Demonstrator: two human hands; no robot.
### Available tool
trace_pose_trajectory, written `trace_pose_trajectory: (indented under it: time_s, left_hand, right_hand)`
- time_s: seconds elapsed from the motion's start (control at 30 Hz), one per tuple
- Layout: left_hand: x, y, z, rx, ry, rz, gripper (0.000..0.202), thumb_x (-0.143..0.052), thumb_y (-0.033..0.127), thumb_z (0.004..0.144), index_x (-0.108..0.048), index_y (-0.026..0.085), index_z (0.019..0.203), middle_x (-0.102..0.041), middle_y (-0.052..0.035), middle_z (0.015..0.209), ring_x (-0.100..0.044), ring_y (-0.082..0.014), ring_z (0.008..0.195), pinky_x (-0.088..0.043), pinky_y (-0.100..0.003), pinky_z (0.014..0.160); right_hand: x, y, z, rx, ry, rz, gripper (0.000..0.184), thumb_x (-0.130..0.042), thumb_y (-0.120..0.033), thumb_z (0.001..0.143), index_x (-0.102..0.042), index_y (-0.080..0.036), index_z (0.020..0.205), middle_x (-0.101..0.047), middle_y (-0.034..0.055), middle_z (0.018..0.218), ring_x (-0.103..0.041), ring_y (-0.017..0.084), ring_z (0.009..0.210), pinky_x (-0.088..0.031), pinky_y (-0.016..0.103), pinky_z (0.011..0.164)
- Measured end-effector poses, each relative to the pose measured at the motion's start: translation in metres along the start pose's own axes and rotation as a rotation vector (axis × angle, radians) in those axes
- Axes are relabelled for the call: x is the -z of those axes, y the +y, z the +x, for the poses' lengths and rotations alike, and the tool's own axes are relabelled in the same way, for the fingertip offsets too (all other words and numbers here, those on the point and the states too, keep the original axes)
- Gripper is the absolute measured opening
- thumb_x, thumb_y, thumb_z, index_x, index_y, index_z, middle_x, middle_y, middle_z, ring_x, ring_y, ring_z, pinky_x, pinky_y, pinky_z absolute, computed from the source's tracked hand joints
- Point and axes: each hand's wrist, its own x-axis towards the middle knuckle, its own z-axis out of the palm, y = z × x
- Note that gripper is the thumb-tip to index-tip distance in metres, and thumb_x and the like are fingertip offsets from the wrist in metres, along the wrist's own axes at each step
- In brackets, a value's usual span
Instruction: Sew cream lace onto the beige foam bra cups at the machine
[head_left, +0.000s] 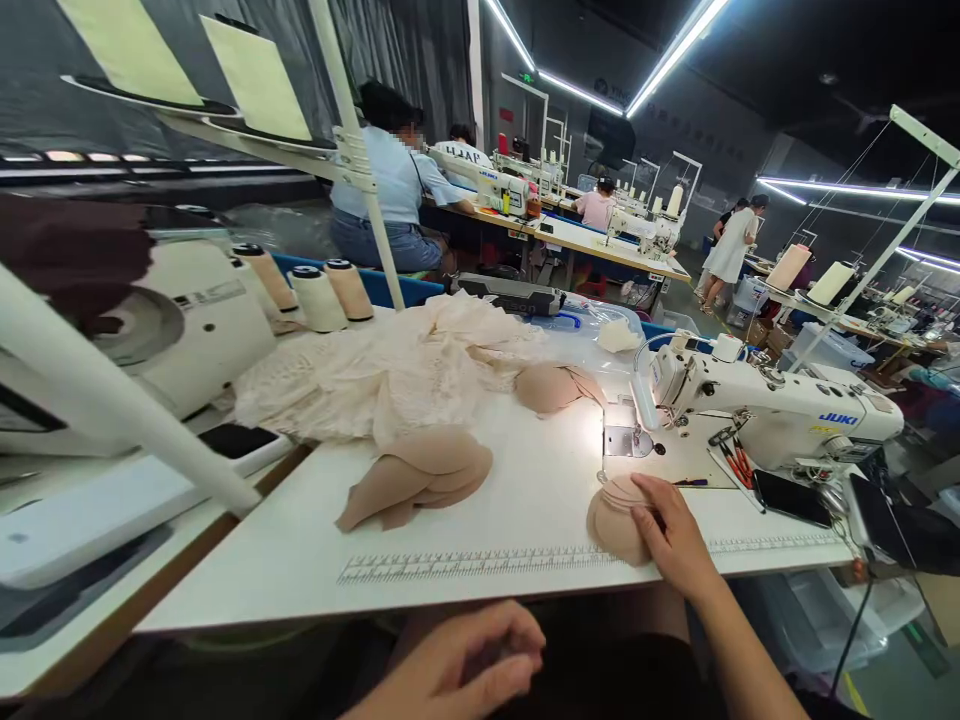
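My right hand (pixel 671 530) is at a small stack of round beige fabric cup pieces (pixel 619 525) near the table's front edge. Its thumb and index finger press on the right side of the stack. My left hand (pixel 480 650) hovers in front of the table edge, fingers loosely curled, thumb apart, with nothing visible in it. A larger overlapping pile of beige cup pieces (pixel 424 475) lies left of centre. Further back, more beige pieces (pixel 555 387) sit left of the white sewing machine (pixel 772 400), whose lamp lights the needle plate (pixel 626 441).
Cream lace fabric (pixel 390 370) is heaped at the back left, near thread cones (pixel 319 298). A printed ruler (pixel 465 567) runs along the front edge. Orange-handled snips (pixel 741 465) and a black phone (pixel 791 498) lie by the machine. A pole (pixel 135 400) crosses the left; people sit beyond.
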Motion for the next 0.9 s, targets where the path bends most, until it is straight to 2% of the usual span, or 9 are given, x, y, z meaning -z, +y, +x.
trace_pose_trajectory:
  time_s: [0.07,0.17,0.37,0.47,0.53,0.6,0.67,0.77,0.9]
  left_hand:
    - [-0.044,-0.029,0.012,0.173,-0.004,-0.463,0.070,-0.084,0.074,0.071,-0.076,0.022,0.118,-0.077,-0.0142,0.117,-0.071,-0.0348,0.112,-0.057,-0.043,0.094]
    - [-0.086,-0.053,0.037,0.172,0.143,-0.987,0.073,-0.089,0.068,0.069,-0.075,0.018,0.120,-0.073,-0.0167,0.131,-0.058,-0.0358,0.139,-0.045,-0.045,0.118]
    - [-0.104,-0.038,0.052,0.168,0.315,-1.383,0.065,-0.084,0.043,0.082,-0.066,0.021,0.141,-0.069,-0.0116,0.140,-0.055,-0.0345,0.144,-0.045,-0.045,0.122]
    - [-0.100,-0.015,0.043,0.213,0.472,-1.287,0.071,-0.081,0.022,0.084,-0.057,0.021,0.151,-0.070,-0.0120,0.138,-0.062,-0.0361,0.137,-0.054,-0.048,0.115]
    - [-0.096,0.000,0.034,0.216,0.563,-1.231,0.078,-0.081,0.015,0.083,-0.052,0.019,0.155,-0.072,-0.0121,0.134,-0.066,-0.0369,0.131,-0.058,-0.049,0.109]
    - [-0.093,0.011,0.024,0.224,0.565,-1.229,0.082,-0.085,0.019,0.081,-0.050,0.017,0.155,-0.074,-0.0133,0.130,-0.068,-0.0380,0.127,-0.061,-0.048,0.105]
    - [-0.090,0.017,0.014,0.213,0.518,-1.226,0.087,-0.091,0.024,0.077,-0.050,0.016,0.154,-0.076,-0.0145,0.125,-0.070,-0.0393,0.123,-0.062,-0.047,0.101]
    - [-0.085,0.024,-0.001,0.164,0.460,-1.158,0.091,-0.094,0.032,0.074,-0.052,0.018,0.153,-0.077,-0.0146,0.120,-0.071,-0.0405,0.118,-0.063,-0.047,0.094]
    - [-0.066,0.028,-0.015,0.100,0.418,-1.012,0.085,-0.090,0.040,0.076,-0.055,0.018,0.150,-0.078,-0.0157,0.117,-0.074,-0.0416,0.108,-0.064,-0.049,0.086]
  right_hand:
    - [-0.015,-0.018,-0.012,0.000,0.018,0.022,0.040,-0.054,-0.038,0.107,-0.060,-0.031,0.145,-0.067,0.0091,0.138,-0.062,0.026,0.129,-0.054,0.048,0.111]
    - [-0.034,-0.050,-0.033,0.013,0.033,0.037,0.043,-0.055,-0.035,0.106,-0.055,-0.034,0.150,-0.062,0.0107,0.141,-0.060,0.028,0.129,-0.054,0.051,0.109]
    - [-0.052,-0.077,-0.071,0.214,-0.064,0.054,0.062,-0.061,-0.040,0.101,-0.043,-0.028,0.159,-0.053,0.0159,0.150,-0.054,0.032,0.135,-0.053,0.053,0.111]
    - [-0.024,-0.042,-0.062,0.217,-0.102,-0.037,0.056,-0.055,-0.041,0.103,-0.048,-0.028,0.156,-0.056,0.0145,0.148,-0.055,0.030,0.136,-0.053,0.048,0.111]
    - [0.012,-0.002,-0.044,0.063,0.006,-0.245,0.046,-0.047,-0.037,0.106,-0.055,-0.024,0.149,-0.061,0.0162,0.140,-0.057,0.029,0.132,-0.052,0.047,0.111]
    - [0.049,0.040,-0.022,-0.171,0.048,-0.617,0.043,-0.044,-0.036,0.106,-0.062,-0.018,0.141,-0.066,0.0193,0.131,-0.060,0.032,0.126,-0.051,0.050,0.110]
    - [0.076,0.075,-0.002,-0.246,0.030,-0.698,0.042,-0.045,-0.025,0.102,-0.066,-0.009,0.134,-0.067,0.0266,0.125,-0.061,0.040,0.121,-0.048,0.060,0.106]
    - [0.090,0.100,0.011,-0.244,-0.079,-0.731,0.042,-0.044,-0.010,0.095,-0.070,-0.012,0.127,-0.072,0.0222,0.113,-0.066,0.036,0.113,-0.051,0.050,0.101]
    - [0.090,0.102,0.008,-0.230,-0.173,-0.756,0.047,-0.047,-0.004,0.093,-0.070,-0.019,0.132,-0.071,0.0159,0.115,-0.065,0.029,0.118,-0.049,0.037,0.101]
